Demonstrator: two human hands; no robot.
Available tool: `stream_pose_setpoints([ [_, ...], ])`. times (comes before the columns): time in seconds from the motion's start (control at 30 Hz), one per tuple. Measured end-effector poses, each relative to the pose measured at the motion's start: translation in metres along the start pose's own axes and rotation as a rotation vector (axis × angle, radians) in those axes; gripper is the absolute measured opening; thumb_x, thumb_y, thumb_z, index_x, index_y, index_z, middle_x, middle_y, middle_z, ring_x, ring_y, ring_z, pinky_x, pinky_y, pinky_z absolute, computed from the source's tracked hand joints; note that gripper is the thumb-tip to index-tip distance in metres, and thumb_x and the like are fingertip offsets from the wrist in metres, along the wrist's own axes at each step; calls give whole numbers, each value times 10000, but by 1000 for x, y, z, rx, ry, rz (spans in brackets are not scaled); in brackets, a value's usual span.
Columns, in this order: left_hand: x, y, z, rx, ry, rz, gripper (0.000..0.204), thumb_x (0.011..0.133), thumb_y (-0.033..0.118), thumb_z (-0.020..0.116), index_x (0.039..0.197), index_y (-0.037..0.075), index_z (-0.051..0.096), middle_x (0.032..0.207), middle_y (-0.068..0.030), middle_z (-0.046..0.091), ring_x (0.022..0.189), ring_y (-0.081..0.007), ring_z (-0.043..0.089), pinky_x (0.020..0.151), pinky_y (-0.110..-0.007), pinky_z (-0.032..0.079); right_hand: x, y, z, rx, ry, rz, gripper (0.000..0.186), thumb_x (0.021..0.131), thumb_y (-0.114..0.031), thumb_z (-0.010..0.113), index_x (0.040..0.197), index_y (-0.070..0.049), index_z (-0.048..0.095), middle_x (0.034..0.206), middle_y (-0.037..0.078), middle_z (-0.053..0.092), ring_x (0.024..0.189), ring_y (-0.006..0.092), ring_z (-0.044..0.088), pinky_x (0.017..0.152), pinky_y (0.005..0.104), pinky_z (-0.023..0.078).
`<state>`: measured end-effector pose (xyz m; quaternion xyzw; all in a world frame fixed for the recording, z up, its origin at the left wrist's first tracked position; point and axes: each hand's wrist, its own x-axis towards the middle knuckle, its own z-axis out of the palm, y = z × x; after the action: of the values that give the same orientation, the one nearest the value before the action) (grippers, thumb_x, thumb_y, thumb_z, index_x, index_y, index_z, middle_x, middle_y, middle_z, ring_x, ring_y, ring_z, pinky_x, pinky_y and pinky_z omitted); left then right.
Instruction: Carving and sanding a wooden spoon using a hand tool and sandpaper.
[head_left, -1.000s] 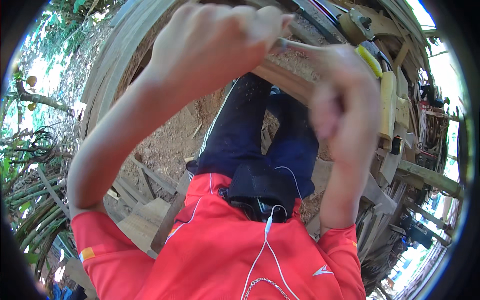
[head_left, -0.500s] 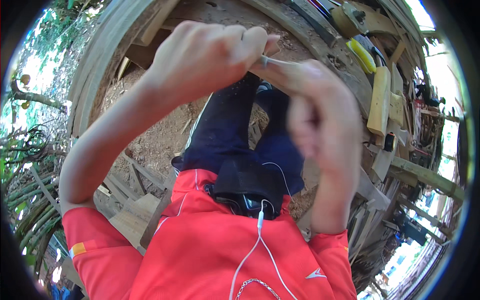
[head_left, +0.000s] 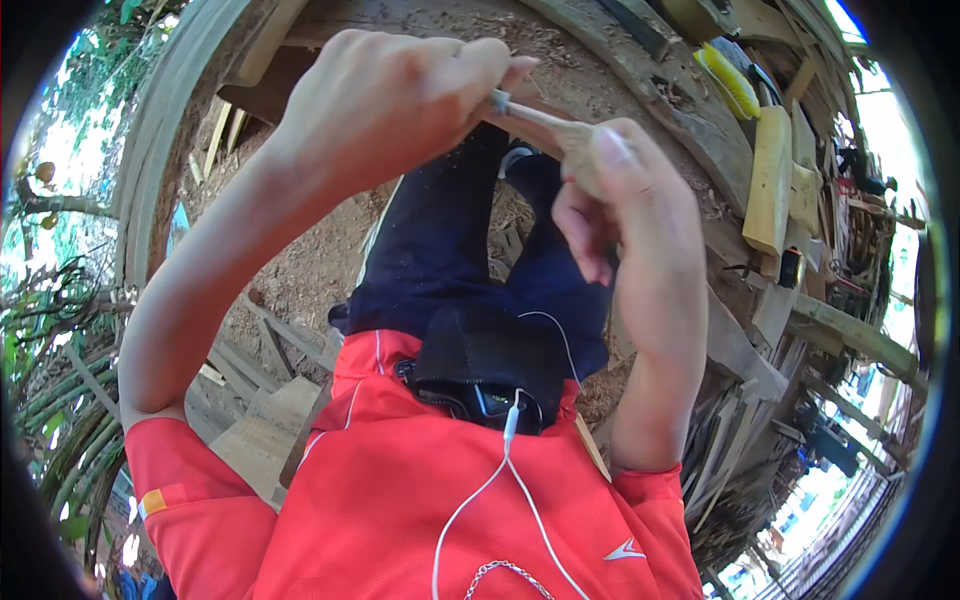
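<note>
Up in front of me, my left hand (head_left: 395, 95) is closed, knuckles up, at the thin handle end of a small pale wooden spoon (head_left: 540, 118). A small greyish piece (head_left: 499, 101) shows where the handle meets these fingers; I cannot make out what it is. My right hand (head_left: 632, 190) grips the wide, rounded end of the spoon, with the thumb pressed along it and the fingers curled below. The spoon slants between the two hands, above my dark trousers (head_left: 440, 220). My left fingers hide its far tip.
A curved wooden plank (head_left: 690, 130) runs along the far right, with a yellow brush-like thing (head_left: 727, 82), a pale wood block (head_left: 768, 180) and a dark flat blade (head_left: 635, 25) by it. Timber offcuts (head_left: 265, 430) lie at the left. White earphone wire (head_left: 512, 425) hangs over my shirt.
Both hands have shifted slightly left in view. My right hand has turned, so its thumb and the spoon's rounded end now show; more of the handle lies bare between the hands.
</note>
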<state>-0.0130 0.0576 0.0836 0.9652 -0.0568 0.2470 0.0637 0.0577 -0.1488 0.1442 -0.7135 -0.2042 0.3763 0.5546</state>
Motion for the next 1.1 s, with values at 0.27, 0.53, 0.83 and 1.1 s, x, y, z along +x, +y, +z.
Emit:
stream_pose_setpoints([
  [0.27,-9,-5,-22,59,-97,19,215,823,252,744,908,109,608,642,-45,601,580,-253,636,507,-389,497,4,29,-2,-857,119,-931,555,829,-147,777,1311,-27,529,995,87,630,657,152,536,540,265,436],
  [0.53,-16,1,-26,11,-152,71,184,817,251,728,858,111,615,618,-50,596,554,-258,629,475,-384,485,21,32,14,-1035,161,-1040,281,933,-227,636,1119,-29,565,833,92,542,650,258,567,575,379,484],
  [0.83,-13,1,-24,97,-116,214,140,802,195,696,770,136,573,616,-12,571,538,-189,622,462,-350,483,-3,15,23,142,-186,-34,486,1083,-378,357,962,21,609,727,2,544,573,33,369,510,217,325],
  [1.1,-15,-28,-15,-61,35,294,162,789,195,698,921,115,649,655,-3,581,552,-173,622,461,-329,485,-16,17,13,-25,-140,-77,349,1048,-286,472,957,21,610,672,-13,497,506,18,389,465,190,304],
])
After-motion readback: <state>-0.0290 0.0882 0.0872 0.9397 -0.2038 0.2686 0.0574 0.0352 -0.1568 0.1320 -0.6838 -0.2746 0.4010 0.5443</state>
